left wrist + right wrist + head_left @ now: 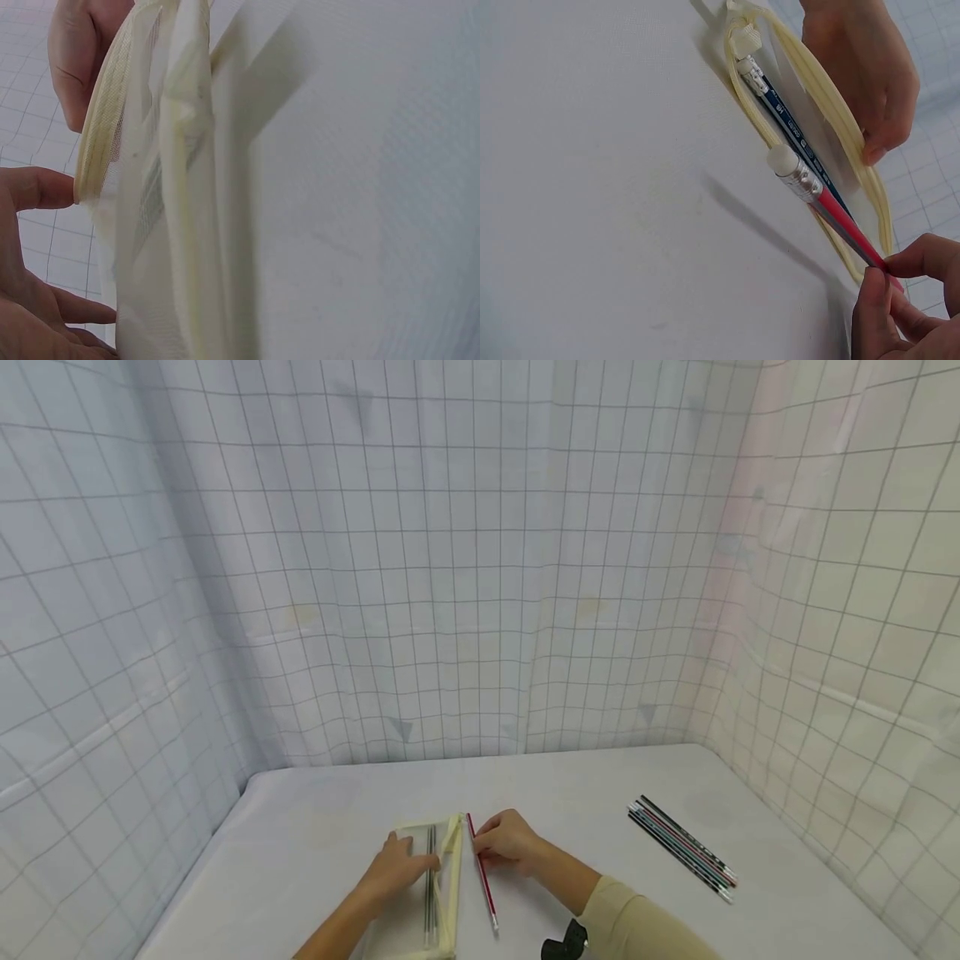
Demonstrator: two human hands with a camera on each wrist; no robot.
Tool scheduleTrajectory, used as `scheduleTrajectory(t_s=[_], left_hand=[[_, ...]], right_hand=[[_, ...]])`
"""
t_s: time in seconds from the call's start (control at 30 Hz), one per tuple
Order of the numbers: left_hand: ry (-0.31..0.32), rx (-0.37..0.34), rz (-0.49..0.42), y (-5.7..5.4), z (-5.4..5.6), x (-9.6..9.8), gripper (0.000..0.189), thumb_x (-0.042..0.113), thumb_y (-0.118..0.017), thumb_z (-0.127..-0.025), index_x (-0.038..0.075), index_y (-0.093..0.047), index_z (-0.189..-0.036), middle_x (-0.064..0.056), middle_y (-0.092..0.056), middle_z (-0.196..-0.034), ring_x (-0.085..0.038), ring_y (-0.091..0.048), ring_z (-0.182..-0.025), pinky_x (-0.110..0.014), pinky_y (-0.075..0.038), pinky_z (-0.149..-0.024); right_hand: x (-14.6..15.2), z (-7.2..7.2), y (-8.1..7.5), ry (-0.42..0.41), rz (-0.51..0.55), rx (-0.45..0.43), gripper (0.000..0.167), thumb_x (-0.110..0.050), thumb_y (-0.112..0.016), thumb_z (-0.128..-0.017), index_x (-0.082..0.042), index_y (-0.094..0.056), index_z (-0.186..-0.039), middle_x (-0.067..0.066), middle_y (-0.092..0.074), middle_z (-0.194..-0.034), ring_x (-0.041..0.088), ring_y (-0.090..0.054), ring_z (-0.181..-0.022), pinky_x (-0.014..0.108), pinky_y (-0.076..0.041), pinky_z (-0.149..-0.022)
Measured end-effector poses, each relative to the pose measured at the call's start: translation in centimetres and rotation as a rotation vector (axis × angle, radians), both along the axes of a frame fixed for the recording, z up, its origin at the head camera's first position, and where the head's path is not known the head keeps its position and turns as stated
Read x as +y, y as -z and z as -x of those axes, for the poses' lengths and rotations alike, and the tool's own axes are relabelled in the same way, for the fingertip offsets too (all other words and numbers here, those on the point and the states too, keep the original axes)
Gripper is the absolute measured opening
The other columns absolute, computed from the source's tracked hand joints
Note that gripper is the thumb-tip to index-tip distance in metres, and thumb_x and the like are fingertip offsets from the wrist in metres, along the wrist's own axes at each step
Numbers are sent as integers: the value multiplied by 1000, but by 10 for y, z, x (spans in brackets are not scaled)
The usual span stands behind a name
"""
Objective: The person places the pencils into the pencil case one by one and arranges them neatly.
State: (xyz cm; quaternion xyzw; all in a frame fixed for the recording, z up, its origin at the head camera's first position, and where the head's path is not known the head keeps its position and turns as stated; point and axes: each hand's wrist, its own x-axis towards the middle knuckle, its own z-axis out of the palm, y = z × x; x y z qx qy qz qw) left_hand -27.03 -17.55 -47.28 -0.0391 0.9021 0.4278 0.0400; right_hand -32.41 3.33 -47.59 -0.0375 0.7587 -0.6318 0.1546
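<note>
A translucent mesh pencil pouch with pale yellow zipper edging lies at the front of the table, its mouth spread apart. My left hand lies over the pouch and grips it, the thumb at the zipper edge. Inside are dark pencils; one dark blue pencil shows its eraser end in the right wrist view. Just right of the mouth, my right hand pinches a red pencil between thumb and fingers. Its white eraser points toward the body, alongside the opening.
Several pencils, black, red and bluish, lie in a loose bundle on the right of the white table. A small black object shows by the right sleeve. Gridded white curtains enclose the back and sides.
</note>
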Motion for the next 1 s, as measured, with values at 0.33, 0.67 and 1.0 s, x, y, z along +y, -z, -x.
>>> scheduleTrajectory(t_s=[0.33, 0.67, 1.0], left_hand=[[-5, 8, 10, -2, -2, 1, 90, 33, -72, -78, -21, -42, -143, -46, -14, -157, -64, -20, -142, -73, -27, -110], [-9, 2, 4, -3, -1, 1, 90, 35, -73, -78, -19, -43, -144, -43, -16, -159, -61, -24, -142, -71, -31, -109], [-12, 9, 3, -3, -4, 0, 91, 35, -72, -80, -21, -41, -143, -45, -13, -158, -63, -21, -143, -71, -28, -111]], right_hand=[[-10, -7, -5, -57, -51, -14, 13, 6, -77, -80, 2, -67, -88, 11, -68, -75, 13, -64, -58, 26, -58, -56], [-40, -3, -1, -38, -60, 34, 14, 8, -78, -78, 0, -68, -80, 9, -70, -70, 13, -66, -56, 26, -58, -55], [-46, -3, 1, -97, -172, 107, 16, 4, -79, -84, -1, -69, -73, 10, -68, -61, 13, -64, -48, 27, -57, -48]])
